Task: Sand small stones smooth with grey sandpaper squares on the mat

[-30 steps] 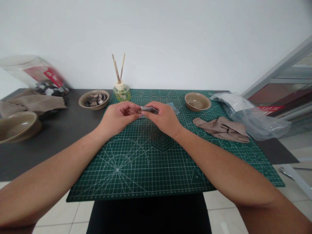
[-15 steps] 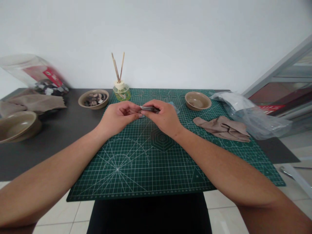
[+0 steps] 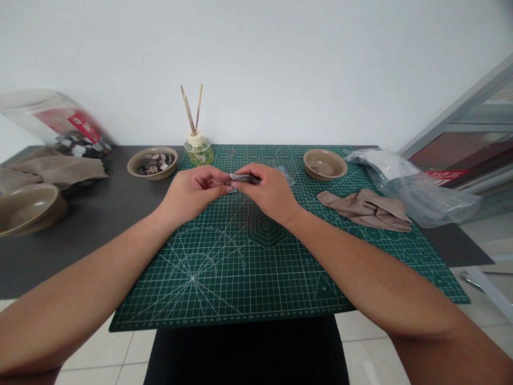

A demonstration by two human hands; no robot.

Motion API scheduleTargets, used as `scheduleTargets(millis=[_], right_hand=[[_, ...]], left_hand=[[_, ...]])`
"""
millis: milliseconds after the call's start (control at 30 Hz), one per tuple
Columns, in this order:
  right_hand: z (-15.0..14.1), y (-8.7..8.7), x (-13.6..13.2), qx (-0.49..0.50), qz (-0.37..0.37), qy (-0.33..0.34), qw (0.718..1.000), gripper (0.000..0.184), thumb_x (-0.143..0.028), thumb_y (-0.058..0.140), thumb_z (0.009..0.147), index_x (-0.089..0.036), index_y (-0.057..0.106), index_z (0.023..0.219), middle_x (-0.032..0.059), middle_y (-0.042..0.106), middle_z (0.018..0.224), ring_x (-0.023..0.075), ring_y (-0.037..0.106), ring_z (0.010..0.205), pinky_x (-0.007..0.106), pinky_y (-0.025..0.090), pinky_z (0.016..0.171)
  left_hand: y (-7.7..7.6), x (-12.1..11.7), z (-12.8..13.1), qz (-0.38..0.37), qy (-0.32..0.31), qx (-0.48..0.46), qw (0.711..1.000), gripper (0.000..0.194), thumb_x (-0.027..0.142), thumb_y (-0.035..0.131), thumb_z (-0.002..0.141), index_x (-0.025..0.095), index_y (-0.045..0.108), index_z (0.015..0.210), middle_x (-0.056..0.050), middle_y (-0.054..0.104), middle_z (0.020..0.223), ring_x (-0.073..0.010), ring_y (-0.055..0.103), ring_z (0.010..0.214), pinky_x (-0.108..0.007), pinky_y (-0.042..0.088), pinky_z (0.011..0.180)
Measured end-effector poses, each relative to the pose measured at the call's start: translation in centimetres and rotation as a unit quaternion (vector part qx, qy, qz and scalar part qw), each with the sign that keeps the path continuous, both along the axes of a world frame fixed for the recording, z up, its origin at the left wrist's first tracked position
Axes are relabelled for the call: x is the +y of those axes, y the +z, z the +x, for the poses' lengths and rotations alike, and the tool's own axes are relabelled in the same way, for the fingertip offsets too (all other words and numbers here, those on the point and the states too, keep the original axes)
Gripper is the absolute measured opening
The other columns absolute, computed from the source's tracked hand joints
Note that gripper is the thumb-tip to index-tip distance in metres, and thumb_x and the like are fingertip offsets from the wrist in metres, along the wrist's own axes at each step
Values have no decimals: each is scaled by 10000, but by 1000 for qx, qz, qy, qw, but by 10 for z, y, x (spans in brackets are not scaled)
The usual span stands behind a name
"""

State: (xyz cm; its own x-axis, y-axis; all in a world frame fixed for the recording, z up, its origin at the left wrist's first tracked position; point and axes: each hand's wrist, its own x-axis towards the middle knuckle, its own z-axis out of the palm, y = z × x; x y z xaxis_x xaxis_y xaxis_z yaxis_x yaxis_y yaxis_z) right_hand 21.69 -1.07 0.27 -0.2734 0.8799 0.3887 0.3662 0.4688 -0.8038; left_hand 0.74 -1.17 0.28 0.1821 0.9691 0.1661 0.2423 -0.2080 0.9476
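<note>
Over the green cutting mat (image 3: 216,283), my two hands meet at the fingertips. Between the thumb and fingers of my right hand (image 3: 268,190) is a small, thin grey piece (image 3: 239,177); its kind is too small to make out. My left hand (image 3: 196,192) is closed in a pinch at the same piece, thumb and fingertips against its left end. The fingers hide most of it. Partly behind my right hand lies something pale blue and thin (image 3: 287,175), flat on the mat.
A bowl (image 3: 132,172) of dark and tan pieces stands back left beside a reed diffuser (image 3: 199,152). Another bowl (image 3: 325,174), a brown cloth (image 3: 364,209) and a clear plastic bag (image 3: 433,195) lie right. Far left are a bowl (image 3: 52,214), a cloth (image 3: 72,170) and a clear container (image 3: 36,104).
The view has shifted very slightly. Both hands stay together around the grey piece, with hardly any visible movement.
</note>
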Motion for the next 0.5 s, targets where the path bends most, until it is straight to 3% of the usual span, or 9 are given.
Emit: scheduleTargets(millis=[133, 333, 500], right_hand=[[0, 1, -1, 4, -6, 4, 1000, 62, -276, 791, 934, -251, 830, 975, 1, 838, 1001, 203, 742, 951, 341, 530, 880], [2, 3, 0, -22, -23, -17, 999, 143, -361, 803, 935, -221, 823, 914, -7, 803, 858, 180, 686, 807, 320, 483, 782], [2, 2, 1, -16, -16, -13, 1000, 121, -346, 801, 924, -229, 829, 926, 1, 814, 893, 190, 697, 844, 324, 489, 800]], left_hand=[[-2, 1, -1, 7, -2, 0, 1000, 361, 453, 987, 692, 210, 829, 907, -41, 836, 860, -206, 780, 813, -362, 657, 816], [2, -1, 0, 12, 1, 26, 1000, 375, 476, 984, 705, 207, 835, 920, -53, 846, 896, -213, 785, 836, -364, 655, 833], [-1, 0, -2, 13, -3, 21, 1000, 346, 452, 972, 712, 223, 833, 929, -44, 834, 878, -210, 771, 816, -360, 640, 820]])
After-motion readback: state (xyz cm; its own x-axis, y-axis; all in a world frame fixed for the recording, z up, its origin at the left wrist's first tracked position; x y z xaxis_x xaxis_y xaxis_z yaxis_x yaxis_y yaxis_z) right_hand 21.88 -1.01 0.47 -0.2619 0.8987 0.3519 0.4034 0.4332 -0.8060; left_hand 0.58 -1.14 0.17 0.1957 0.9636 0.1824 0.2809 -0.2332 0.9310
